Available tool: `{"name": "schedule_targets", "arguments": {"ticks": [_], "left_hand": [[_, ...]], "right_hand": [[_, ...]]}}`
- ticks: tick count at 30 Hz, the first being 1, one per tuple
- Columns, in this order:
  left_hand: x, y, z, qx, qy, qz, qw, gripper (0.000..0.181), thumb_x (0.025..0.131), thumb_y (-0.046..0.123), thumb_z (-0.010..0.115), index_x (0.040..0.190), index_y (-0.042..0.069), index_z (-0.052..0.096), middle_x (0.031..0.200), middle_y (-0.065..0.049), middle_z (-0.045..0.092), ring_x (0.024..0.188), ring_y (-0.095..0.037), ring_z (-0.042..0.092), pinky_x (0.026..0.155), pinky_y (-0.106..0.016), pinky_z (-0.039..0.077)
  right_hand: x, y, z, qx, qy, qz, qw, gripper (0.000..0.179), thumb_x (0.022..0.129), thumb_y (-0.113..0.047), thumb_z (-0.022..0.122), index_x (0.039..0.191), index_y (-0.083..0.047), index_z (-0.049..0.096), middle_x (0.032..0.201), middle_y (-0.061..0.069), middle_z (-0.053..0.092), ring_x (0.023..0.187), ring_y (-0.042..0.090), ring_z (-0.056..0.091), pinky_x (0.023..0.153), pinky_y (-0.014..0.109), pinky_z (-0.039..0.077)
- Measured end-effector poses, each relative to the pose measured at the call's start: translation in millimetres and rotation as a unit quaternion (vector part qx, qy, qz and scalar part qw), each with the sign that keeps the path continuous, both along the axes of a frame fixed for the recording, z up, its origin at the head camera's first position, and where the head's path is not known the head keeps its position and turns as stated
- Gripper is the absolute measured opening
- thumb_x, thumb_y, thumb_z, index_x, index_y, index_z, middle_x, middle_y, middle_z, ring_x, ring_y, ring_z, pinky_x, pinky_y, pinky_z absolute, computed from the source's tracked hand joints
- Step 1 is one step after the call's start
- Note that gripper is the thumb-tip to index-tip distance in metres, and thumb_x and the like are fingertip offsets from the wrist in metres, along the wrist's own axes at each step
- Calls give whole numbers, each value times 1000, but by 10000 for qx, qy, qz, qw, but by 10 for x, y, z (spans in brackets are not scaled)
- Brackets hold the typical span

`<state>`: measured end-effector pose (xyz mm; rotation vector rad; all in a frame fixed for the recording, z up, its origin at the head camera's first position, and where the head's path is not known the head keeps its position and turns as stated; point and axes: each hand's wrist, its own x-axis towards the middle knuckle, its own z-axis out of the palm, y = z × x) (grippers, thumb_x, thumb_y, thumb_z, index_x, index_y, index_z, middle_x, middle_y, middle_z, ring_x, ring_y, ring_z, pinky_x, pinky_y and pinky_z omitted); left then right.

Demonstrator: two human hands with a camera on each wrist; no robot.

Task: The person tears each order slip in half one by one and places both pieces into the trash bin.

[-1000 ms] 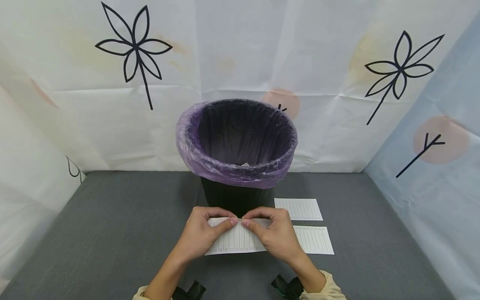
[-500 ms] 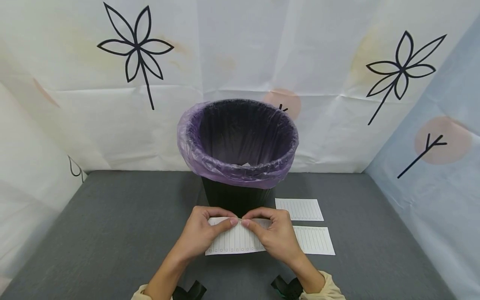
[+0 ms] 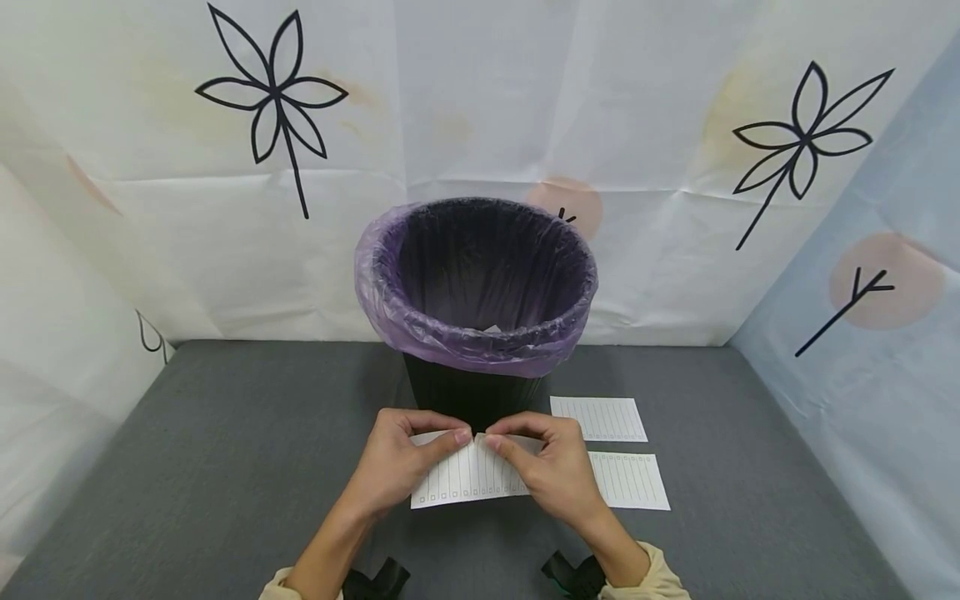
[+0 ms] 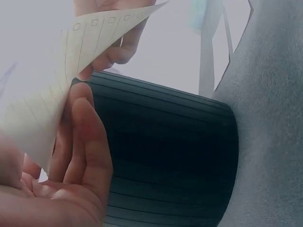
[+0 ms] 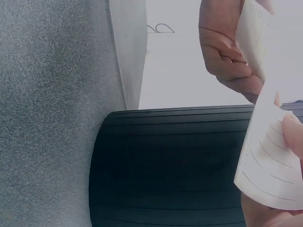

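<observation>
A ruled white paper slip [image 3: 468,479], with a row of small printed boxes along its near edge, is held up in front of the bin. My left hand [image 3: 401,458] pinches its top edge between thumb and index finger, just left of the middle. On the other side, my right hand [image 3: 555,462] pinches the same edge. Between the two thumbs a small notch parts the top edge. In the right wrist view the paper [image 5: 270,156] is bent and twisted between the hands. The left wrist view shows my left fingers [image 4: 92,137] behind the sheet.
A black bin [image 3: 465,387] with a purple plastic liner [image 3: 480,350] stands directly behind the hands; a white scrap [image 3: 491,329] shows inside. Two similar ruled slips lie to the right on the grey table [image 3: 247,450], one farther [image 3: 597,419] and one nearer [image 3: 628,482].
My left hand has shifted slightly left and up, and the fingertips have drawn apart. A small notch has opened in the slip's top edge. The right hand has barely moved.
</observation>
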<state>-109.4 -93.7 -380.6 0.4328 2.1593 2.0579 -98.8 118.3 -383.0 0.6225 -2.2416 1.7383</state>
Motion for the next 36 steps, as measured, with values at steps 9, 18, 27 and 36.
{"name": "schedule_targets", "arguments": {"ticks": [9,18,27,36], "left_hand": [[-29,-23,-11,129,174,260,9994,16,89,9,79,98,-4,79,88,-12,77,61,-20,68,54,-28,55],[-48,-87,13,333,320,576,9973,18,87,6,80,99,-7,78,86,-12,77,63,-16,69,54,-26,55],[-59,-122,47,533,144,938,9941,18,88,3,79,100,-10,77,85,-11,76,61,-14,68,52,-24,54],[-87,-194,62,611,176,1171,9911,21,89,0,77,104,-13,74,87,-10,77,62,-13,69,53,-23,54]], "right_hand": [[6,-8,12,-301,211,122,9993,6,87,1,78,90,-4,79,86,10,76,83,16,72,75,30,57],[10,42,88,-852,419,312,9950,17,81,18,74,92,5,76,87,16,76,84,12,72,73,30,59],[39,90,160,-1040,616,648,9906,10,84,14,74,91,7,75,88,16,76,83,17,73,75,29,59],[80,137,248,-996,864,665,9890,13,82,16,74,91,7,75,88,14,76,81,17,73,73,28,59]]}}
